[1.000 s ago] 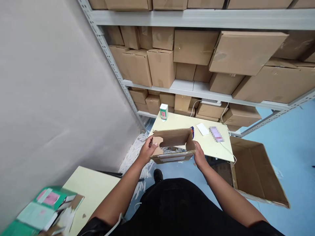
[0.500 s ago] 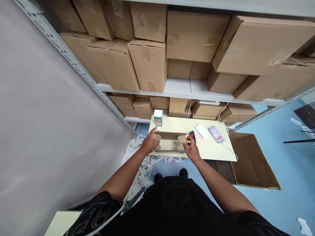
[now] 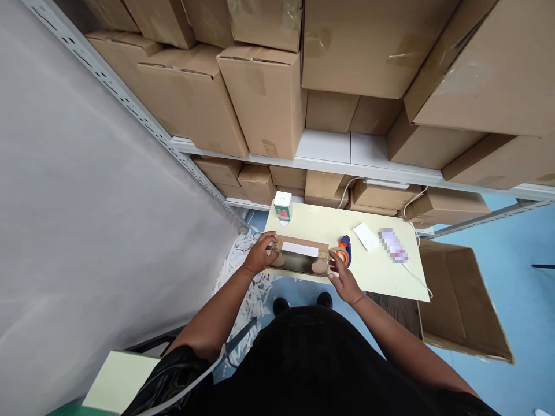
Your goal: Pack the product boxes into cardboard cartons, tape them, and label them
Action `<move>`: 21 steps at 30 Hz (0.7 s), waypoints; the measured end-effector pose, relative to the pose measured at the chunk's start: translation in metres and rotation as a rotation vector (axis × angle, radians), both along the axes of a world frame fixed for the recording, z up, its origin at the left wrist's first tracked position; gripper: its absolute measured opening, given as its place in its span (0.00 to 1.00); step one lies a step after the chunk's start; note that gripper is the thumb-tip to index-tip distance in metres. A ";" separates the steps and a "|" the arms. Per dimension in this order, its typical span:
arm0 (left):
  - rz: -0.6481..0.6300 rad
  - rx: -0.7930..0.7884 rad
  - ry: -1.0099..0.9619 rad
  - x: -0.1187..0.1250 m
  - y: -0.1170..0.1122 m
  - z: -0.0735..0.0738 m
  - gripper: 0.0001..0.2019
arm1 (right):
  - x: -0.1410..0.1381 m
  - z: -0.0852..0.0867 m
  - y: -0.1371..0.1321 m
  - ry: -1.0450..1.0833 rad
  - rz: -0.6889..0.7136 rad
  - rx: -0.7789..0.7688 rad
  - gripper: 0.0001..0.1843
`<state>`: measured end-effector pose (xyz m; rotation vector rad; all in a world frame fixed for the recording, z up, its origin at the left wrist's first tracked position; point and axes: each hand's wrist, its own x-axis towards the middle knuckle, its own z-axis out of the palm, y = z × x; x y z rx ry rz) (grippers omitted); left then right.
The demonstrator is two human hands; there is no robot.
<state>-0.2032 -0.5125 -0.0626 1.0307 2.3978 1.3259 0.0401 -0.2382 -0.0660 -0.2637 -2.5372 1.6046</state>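
Box (image 3: pixel 300 244) had tipped or turned, so its white label (image 3: pixel 300 249) showed; prob. wasn't shut yet. It lay just left of tape cutter (image 3: pixel 348 248). L hand (image 3: pixel 261 253) gripped box end away from cutter; R hand (image 3: pixel 346 279), fingers spread, was near cutter, box touch unclear.

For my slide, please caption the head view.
Left hand and right hand at opposite ends of a cardboard box, table below.
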 end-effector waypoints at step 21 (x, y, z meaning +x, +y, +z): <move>0.051 -0.217 0.168 0.027 0.017 0.024 0.14 | -0.039 -0.012 -0.026 -0.118 -0.447 0.287 0.26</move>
